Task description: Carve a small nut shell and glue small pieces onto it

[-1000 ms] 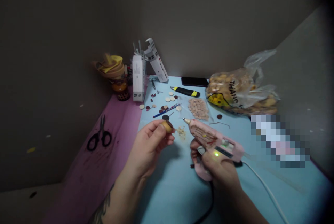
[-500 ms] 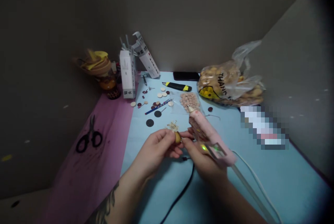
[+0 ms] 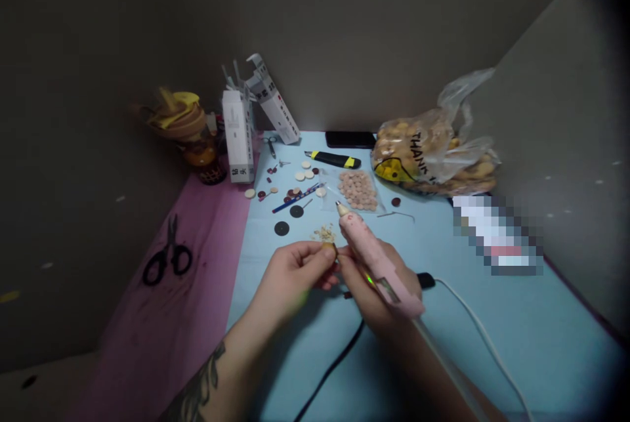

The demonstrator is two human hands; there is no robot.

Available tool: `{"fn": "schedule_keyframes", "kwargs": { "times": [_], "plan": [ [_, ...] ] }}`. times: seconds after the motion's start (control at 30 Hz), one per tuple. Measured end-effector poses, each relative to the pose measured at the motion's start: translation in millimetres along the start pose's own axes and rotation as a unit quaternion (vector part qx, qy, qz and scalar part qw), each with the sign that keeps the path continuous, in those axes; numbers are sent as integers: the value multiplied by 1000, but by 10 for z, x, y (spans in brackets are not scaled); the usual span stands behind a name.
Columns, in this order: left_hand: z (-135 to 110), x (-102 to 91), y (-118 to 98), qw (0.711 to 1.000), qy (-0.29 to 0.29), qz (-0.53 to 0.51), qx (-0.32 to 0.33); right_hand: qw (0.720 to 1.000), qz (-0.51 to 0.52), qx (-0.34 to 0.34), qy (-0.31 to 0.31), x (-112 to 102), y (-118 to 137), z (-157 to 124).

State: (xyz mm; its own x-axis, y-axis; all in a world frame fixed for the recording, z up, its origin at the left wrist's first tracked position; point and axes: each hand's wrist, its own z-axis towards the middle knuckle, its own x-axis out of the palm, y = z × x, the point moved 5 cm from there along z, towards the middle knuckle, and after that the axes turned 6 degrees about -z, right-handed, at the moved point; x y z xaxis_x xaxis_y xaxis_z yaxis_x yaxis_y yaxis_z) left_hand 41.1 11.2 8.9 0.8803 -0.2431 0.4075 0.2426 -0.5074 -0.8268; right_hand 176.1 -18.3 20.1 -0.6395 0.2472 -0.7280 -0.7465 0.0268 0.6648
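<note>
Near the middle of the blue sheet, my left hand pinches a small yellowish-brown piece, mostly covered by its fingers. My right hand is wrapped round a pink hot glue gun, its nozzle pointing up and away, clear of the small piece. A translucent glue stick trails from the gun's rear. The right fingertips meet the left ones at the small piece, where a thin dark edge shows. Pale crumbs lie just beyond the fingers.
Beyond lie a bag of beige beads, a blue pencil, a box cutter, dark discs and a phone. Scissors, a drink cup and white boxes stand left; a filled plastic bag right. Cables cross the front.
The glue gun has swung left and turned, its nozzle now left of the bead bag's beads. The small piece has tilted in my fingers and shows less.
</note>
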Motion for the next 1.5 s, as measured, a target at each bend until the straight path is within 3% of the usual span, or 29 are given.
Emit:
{"fn": "schedule_keyframes", "kwargs": {
  "times": [0.5, 0.83, 1.5],
  "plan": [
    [-8, 3, 5, 1000, 9, 12, 13, 991, 6, -44, -129, -75, 147, -106],
    [-18, 20, -14, 1000, 13, 10, 18, 988, 1, -89, -128, -72, 131, -106],
    [-32, 21, -14, 999, 7, 25, 30, 988, 25, -40, -147, -68, 126, -122]
  ]
}}
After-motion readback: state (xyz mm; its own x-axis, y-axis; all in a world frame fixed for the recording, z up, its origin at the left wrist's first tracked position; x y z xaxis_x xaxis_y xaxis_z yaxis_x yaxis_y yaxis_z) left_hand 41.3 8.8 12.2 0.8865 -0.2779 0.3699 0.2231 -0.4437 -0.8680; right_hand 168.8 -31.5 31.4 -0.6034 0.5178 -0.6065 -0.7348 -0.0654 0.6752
